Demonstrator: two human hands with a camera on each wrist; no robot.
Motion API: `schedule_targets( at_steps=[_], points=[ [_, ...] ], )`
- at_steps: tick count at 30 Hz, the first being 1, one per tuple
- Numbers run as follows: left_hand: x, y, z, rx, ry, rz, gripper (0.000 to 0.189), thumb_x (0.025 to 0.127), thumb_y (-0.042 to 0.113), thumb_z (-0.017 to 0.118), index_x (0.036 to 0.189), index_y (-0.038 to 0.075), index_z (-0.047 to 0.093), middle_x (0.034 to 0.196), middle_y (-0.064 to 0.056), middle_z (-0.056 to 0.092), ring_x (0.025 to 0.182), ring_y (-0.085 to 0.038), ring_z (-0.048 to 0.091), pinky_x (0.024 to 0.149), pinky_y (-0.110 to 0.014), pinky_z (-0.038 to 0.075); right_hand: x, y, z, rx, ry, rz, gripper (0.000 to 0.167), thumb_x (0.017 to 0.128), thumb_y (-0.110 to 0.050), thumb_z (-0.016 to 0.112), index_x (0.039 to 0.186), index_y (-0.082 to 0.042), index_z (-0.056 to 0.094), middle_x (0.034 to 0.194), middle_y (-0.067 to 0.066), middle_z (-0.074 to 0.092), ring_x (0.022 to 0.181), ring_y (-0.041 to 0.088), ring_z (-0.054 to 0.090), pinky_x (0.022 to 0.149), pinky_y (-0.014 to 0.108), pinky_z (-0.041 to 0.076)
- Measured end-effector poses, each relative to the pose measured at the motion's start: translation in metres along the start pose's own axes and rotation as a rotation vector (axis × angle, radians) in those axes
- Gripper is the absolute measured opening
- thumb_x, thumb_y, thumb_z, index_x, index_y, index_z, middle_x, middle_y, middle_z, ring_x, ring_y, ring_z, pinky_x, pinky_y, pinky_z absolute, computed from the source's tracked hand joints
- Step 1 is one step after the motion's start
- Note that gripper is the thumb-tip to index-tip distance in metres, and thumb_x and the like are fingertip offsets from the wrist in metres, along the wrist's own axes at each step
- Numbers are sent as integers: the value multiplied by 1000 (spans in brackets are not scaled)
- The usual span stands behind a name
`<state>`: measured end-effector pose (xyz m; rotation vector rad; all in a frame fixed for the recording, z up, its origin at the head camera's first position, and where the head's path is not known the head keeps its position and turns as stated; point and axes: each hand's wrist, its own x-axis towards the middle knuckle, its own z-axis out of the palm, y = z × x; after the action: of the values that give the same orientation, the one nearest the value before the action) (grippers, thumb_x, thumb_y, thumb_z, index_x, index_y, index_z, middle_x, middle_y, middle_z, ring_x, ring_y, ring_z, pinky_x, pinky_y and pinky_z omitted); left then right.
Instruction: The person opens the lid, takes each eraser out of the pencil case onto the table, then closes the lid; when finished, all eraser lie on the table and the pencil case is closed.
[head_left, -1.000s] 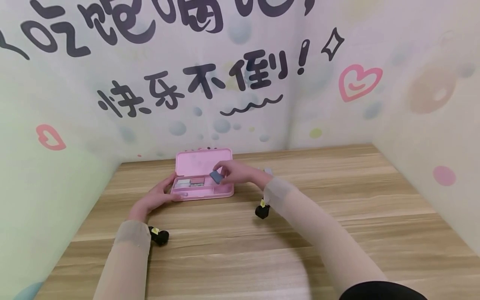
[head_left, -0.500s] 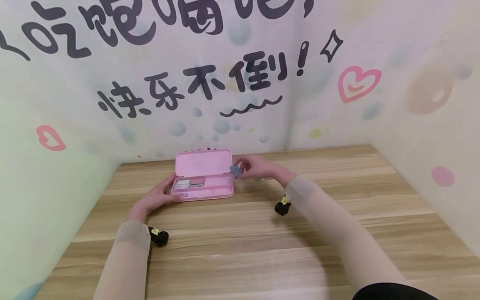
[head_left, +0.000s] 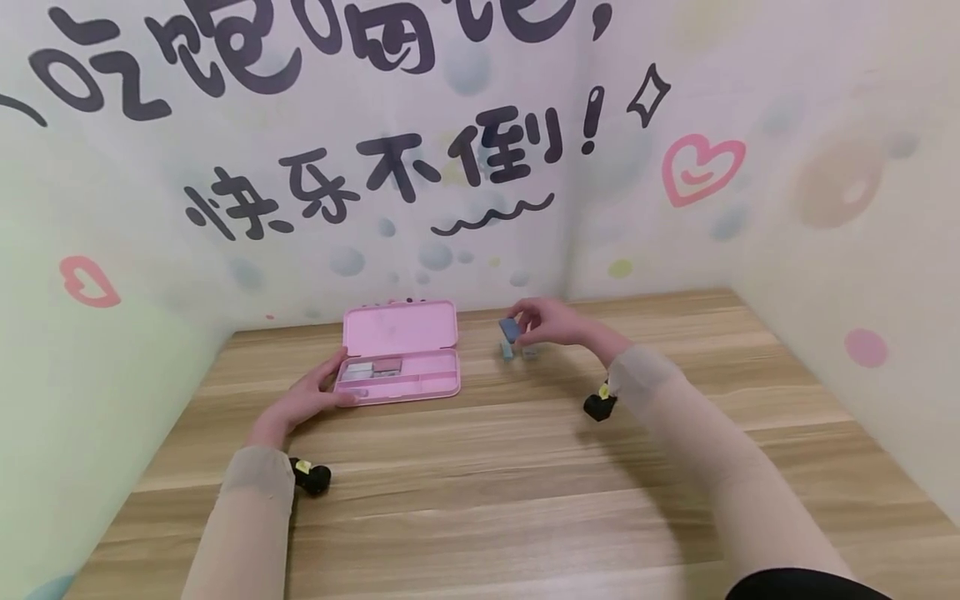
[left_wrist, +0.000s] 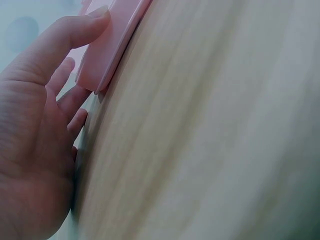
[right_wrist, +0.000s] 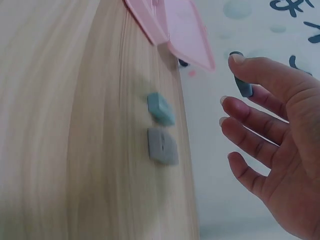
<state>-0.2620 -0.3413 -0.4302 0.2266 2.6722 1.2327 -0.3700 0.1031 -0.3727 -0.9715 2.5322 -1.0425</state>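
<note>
Block (head_left: 509, 330) in right fingers (right_wrist: 270, 104), left fingers (left_wrist: 74, 101) on pink case (head_left: 401, 331).

On the right wrist is worn the right band (head_left: 647, 372), which is wide, pale greyish and seems half transparent. Just beside the right band is the right camera (head_left: 600, 408), small, black and angular, having a yellow mark (head_left: 604, 391). Nearer to the elbow than the right band, a black sleeve (head_left: 802, 586) shows its rounded edge. Well to the left of the right band is the left band (head_left: 259, 468), similarly pale, with the left camera (head_left: 318, 480), also black, bearing another yellow mark (head_left: 303, 467).
</note>
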Motion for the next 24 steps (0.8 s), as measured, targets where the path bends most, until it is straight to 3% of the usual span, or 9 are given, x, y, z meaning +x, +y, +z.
schedule_targets(
  at_steps=[8, 24],
  points=[
    [0, -3, 0, 39, -3, -10, 98, 83, 36, 75, 157, 15, 15, 157, -27, 10, 142, -48, 7, 110, -64, 9, -15, 29, -11, -19, 24, 80, 45, 81, -14, 75, 122, -5, 59, 98, 8, 65, 94, 25, 60, 83, 39, 49],
    [0, -2, 0, 28, -7, -16, 99, 82, 37, 76, 157, 17, 15, 157, -28, 9, 142, -48, 6, 110, -65, 9, -34, 71, -14, -69, 72, 113, 41, 79, -16, 78, 116, -3, 63, 99, 11, 65, 89, 25, 62, 78, 37, 51]
  ],
)
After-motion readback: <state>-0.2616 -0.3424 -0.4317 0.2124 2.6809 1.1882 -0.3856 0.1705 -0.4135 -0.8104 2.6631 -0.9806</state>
